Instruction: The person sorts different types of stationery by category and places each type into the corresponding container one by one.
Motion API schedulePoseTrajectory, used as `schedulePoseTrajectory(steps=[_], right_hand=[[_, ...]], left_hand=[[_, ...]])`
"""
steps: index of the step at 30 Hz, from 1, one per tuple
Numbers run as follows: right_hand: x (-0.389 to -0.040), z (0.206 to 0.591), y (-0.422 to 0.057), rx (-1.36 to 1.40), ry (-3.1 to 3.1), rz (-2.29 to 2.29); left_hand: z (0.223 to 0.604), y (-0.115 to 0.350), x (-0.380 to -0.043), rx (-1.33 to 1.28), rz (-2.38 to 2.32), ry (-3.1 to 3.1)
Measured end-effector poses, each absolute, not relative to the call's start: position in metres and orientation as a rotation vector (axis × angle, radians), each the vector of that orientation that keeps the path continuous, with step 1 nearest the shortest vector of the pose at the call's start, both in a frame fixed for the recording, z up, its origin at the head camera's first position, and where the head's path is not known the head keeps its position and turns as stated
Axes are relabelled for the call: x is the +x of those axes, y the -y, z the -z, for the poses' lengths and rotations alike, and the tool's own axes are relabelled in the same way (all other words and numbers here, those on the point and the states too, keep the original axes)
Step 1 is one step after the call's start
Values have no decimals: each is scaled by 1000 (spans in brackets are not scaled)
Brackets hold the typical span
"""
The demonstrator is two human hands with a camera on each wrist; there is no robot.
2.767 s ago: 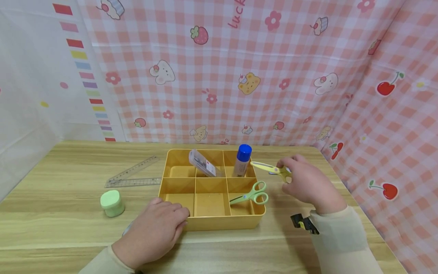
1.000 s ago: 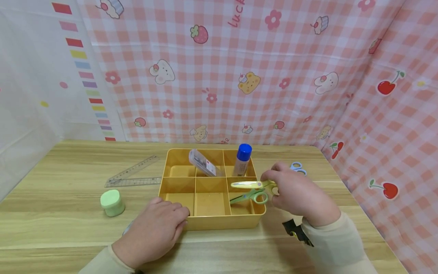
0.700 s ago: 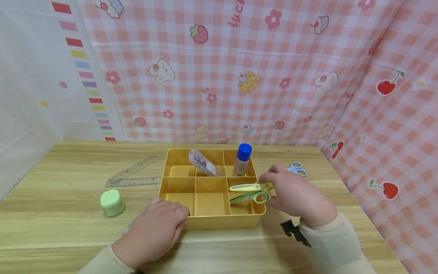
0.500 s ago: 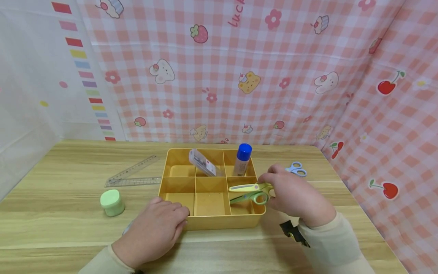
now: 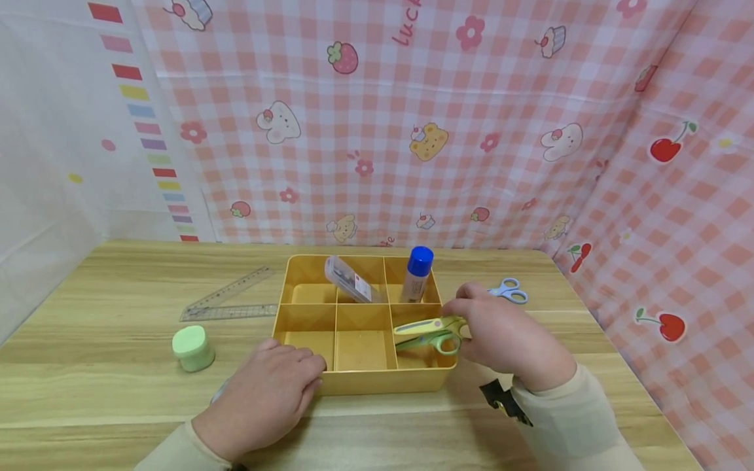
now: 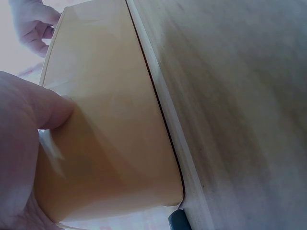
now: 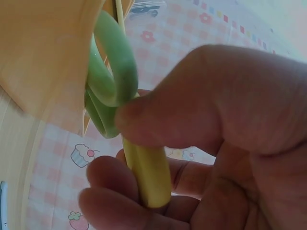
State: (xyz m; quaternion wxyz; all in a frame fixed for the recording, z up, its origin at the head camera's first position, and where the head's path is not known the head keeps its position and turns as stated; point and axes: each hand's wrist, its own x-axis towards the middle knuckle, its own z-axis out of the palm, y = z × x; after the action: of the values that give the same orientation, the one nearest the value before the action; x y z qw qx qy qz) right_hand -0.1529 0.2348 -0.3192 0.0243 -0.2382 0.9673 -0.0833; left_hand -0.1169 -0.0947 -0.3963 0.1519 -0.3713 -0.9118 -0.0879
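Observation:
My right hand (image 5: 509, 333) pinches the handles of the yellow scissors (image 5: 419, 326), whose blades lie over the front right compartment of the yellow divided box (image 5: 389, 383). Just beneath them, the green scissors (image 5: 449, 345) rest in that compartment, their loops leaning out at the rim. In the right wrist view, my thumb presses on the yellow handle (image 7: 151, 177) close against the green loops (image 7: 122, 67). My left hand (image 5: 268, 396) grips the box's front left wall, fingers over the rim and thumb (image 6: 55, 110) along the outside.
A glue stick (image 5: 418, 275) with a blue cap and a clear case (image 5: 353, 281) stand in the back compartments. Blue scissors (image 5: 511, 291) lie right of the box. On the left are clear rulers (image 5: 230, 313) and a light green container (image 5: 193, 348). Patterned cloth (image 5: 377, 131) hangs behind.
My right hand has brought the yellow scissors left and down from beside the box to over the front right compartment, uncovering the blue scissors. Lately it moves only slightly. My left hand stays put.

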Motion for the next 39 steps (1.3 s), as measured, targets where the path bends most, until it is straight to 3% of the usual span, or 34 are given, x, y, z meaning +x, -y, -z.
schedulePoseTrajectory(steps=[39], right_hand=[[-154,328,-222,-758,-2995,301]], left_hand=[[396,95,-117,-1069,261,2604]])
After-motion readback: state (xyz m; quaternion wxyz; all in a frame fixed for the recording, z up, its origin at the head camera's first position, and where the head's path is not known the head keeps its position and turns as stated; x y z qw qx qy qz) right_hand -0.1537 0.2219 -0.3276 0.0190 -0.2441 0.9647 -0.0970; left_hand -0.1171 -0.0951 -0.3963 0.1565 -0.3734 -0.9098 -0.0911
